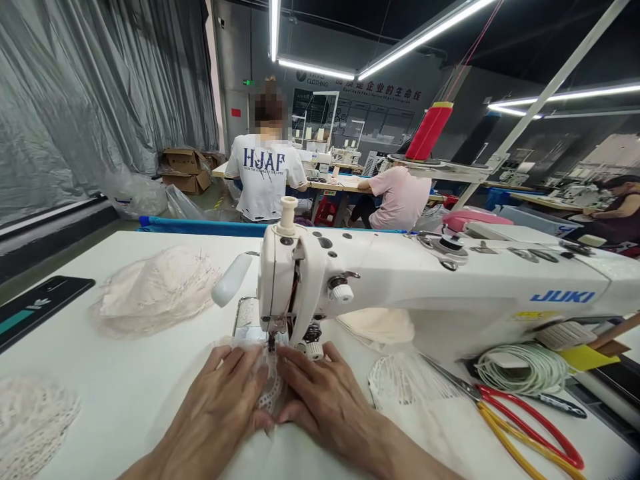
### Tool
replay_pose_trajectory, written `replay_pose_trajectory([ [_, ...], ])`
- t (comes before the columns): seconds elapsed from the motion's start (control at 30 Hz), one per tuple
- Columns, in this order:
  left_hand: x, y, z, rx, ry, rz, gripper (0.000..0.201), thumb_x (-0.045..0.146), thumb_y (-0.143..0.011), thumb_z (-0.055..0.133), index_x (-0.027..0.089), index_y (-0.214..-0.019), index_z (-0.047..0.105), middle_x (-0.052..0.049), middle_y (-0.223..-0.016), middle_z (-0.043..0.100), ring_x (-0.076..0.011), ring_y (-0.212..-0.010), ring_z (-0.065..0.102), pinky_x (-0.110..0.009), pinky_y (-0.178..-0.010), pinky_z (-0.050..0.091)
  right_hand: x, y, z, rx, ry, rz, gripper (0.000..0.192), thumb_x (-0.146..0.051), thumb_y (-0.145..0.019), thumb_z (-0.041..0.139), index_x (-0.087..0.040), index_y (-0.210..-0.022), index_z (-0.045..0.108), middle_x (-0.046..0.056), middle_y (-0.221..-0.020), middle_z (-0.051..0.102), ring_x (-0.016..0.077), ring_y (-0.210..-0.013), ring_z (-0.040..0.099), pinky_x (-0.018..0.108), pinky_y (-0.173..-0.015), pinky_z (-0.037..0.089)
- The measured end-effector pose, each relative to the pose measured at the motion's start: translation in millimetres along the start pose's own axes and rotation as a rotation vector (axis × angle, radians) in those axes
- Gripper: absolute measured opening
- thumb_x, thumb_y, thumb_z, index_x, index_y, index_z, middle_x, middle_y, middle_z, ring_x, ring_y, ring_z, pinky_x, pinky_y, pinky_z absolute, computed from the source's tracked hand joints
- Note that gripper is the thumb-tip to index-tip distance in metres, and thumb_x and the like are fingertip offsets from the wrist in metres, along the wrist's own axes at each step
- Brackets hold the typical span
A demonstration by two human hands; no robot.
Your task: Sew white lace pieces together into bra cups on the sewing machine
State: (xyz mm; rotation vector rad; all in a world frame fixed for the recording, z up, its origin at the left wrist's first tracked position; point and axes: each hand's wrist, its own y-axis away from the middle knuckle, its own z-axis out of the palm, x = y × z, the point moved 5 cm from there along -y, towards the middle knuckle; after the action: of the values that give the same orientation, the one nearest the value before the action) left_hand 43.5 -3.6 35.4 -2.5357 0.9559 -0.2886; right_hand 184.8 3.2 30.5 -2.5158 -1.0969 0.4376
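A: "Holding what, lower centre?"
B: "Pressing lace fabric [271,390] onto the tabletop [115,380] with left hand [217,400] and right hand [333,397], using flattened fingers, below the presser foot [271,343]. Being unable to tell about any pinch underneath."
A: "Risking what nearby?"
B: "At lower right, noting scissors [471,390] with blades resting across or just beside a loose lace piece [395,383]: probably risking a snag on dragging that cloth. Slightly farther, finding fingertips on both sides of the presser foot: possibly risking a pricked finger by guiding too close, or puckers by pulling unevenly."
A: "Finding what edges and room?"
B: "Left of the left hand, finding moving room up to the fabric pile [155,290], middle left. Right of centre, losing room beneath the sewing machine [425,267] to folded cloth [380,327]. Farther, meeting the far edge at a blue strip [200,227]. Beyond, upper centre, seeing a co-worker in a white shirt [264,175], well apart."
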Motion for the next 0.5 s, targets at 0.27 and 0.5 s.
replay_pose_trajectory([
  [0.27, -4, 6, 14.1, -0.155, 0.015, -0.070, 0.033, 0.039, -0.064, 0.079, 0.020, -0.085, 0.060, -0.010, -0.125, 0.058, -0.0288, -0.097, 0.059, -0.041, -0.073, 0.045, -5, 2, -1, 0.024, -0.001, -0.018, 0.057, -0.064, -0.089, 0.024, -0.017, -0.093, 0.056, 0.011, -0.108, 0.065, 0.0194, -0.076, 0.062, 0.038, -0.075, 0.036],
  [0.5, -2, 7, 12.5, -0.171, -0.102, -0.068, 0.047, 0.033, -0.071, 0.072, 0.018, -0.113, 0.056, -0.011, -0.128, 0.056, -0.0272, -0.095, 0.057, -0.040, -0.077, 0.043, -8, 2, -3, 0.037, 0.011, -0.052, 0.061, -0.067, -0.085, 0.026, -0.017, -0.102, 0.056, 0.009, -0.100, 0.065, 0.0185, -0.075, 0.061, 0.036, -0.074, 0.036],
])
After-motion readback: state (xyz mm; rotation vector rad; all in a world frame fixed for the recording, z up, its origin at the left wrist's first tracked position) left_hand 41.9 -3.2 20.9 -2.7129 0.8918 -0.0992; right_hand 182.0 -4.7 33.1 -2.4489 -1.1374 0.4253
